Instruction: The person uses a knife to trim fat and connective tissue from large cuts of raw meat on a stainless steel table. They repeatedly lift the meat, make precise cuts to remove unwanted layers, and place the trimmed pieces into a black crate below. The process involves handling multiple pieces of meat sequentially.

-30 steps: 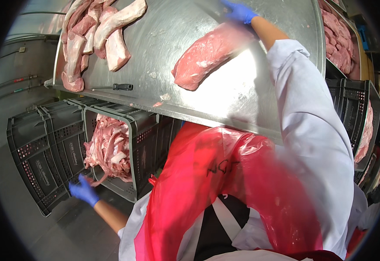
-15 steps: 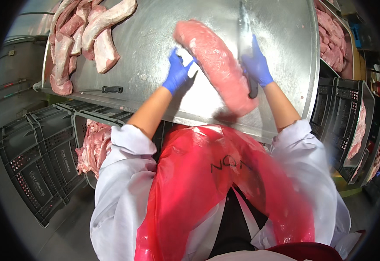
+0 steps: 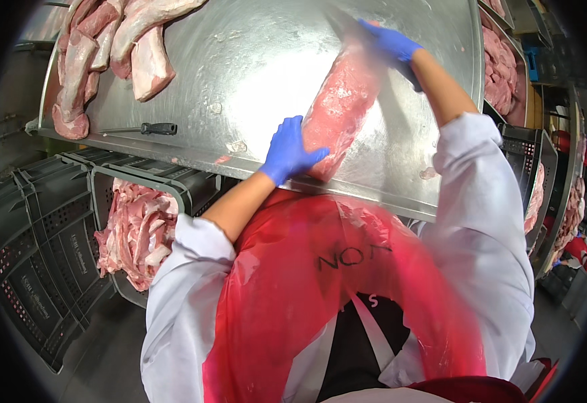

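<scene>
A long piece of pink boneless meat, like a pork loin point(image 3: 344, 111), lies aslant on the steel table, its near end by the table's front edge. My left hand point(image 3: 292, 151), gloved in blue, rests against the left side of that end, thumb spread over the meat and fingers stretched out. At the far end, my blue-gloved right hand point(image 3: 390, 43) is closed around a knife. The knife's blade point(image 3: 342, 23) is smeared by motion and points to the far left, over or just beside the loin's tip. Part of its dark handle shows below the hand.
Several long meat pieces point(image 3: 149, 64) lie at the table's far left. A black-handled tool point(image 3: 159, 128) with a thin metal shaft lies near the front edge. A crate of meat trimmings point(image 3: 139, 232) stands below left. More meat point(image 3: 499, 70) fills a container on the right.
The loin has turned, its far end swinging right and its near end left. My left hand has come nearer and onto it. My right hand has moved away to the far end with the knife.
</scene>
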`<state>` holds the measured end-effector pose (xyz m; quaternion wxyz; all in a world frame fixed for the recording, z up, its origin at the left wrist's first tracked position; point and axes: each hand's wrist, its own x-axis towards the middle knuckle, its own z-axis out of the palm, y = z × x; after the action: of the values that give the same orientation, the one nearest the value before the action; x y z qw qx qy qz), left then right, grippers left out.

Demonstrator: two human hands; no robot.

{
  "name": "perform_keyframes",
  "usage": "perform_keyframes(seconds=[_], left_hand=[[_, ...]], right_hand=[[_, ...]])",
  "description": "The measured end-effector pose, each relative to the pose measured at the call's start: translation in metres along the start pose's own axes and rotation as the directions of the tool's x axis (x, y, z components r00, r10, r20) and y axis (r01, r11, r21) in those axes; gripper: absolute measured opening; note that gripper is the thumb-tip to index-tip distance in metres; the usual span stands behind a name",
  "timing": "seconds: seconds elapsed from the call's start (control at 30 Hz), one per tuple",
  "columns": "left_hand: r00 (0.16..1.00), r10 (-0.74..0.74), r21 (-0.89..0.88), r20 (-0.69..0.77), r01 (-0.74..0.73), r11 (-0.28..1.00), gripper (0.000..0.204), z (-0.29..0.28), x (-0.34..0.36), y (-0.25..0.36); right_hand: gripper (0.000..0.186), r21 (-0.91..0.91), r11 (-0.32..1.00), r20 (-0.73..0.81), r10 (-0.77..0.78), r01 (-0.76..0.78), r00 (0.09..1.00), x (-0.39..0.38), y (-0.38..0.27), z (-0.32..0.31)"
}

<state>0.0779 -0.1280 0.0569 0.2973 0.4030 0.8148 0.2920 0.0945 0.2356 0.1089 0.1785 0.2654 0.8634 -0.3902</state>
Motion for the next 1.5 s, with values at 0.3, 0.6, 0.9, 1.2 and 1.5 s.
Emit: perform_keyframes(seconds=[0.3, 0.6, 0.9, 1.2, 1.5], left_hand=[[0.982, 0.173, -0.283, 0.076, -0.145, 0.948, 0.046, -0.004, -0.035, -0.043], [0.778, -0.021, -0.371, -0.628, -0.276, 0.887, 0.028, -0.059, 0.026, -0.010], [0.960, -0.043, -0.139, -0.275, 0.004, 0.990, 0.056, -0.057, 0.099, 0.019], [0.988, -0.104, -0.692, 0.114, 0.154, 0.705, 0.027, -0.038, 0.138, -0.012], [0.993, -0.104, -0.888, 0.058, 0.099, 0.448, 0.018, -0.042, 0.129, -0.040]], right_hand=[[0.082, 0.362, 0.914, 0.000, 0.199, -0.186, 0.980, -0.063, -0.039, 0.047], [0.081, 0.224, 0.947, -0.038, 0.246, -0.232, 0.969, -0.106, -0.083, 0.107], [0.078, 0.438, 0.816, -0.028, 0.432, -0.377, 0.902, -0.301, -0.127, 0.089], [0.075, 0.274, 0.961, -0.456, 0.108, 0.024, 0.883, -0.112, -0.083, 0.131], [0.075, -0.087, 0.961, 0.068, 0.270, -0.264, 0.961, -0.127, -0.143, 0.165]])
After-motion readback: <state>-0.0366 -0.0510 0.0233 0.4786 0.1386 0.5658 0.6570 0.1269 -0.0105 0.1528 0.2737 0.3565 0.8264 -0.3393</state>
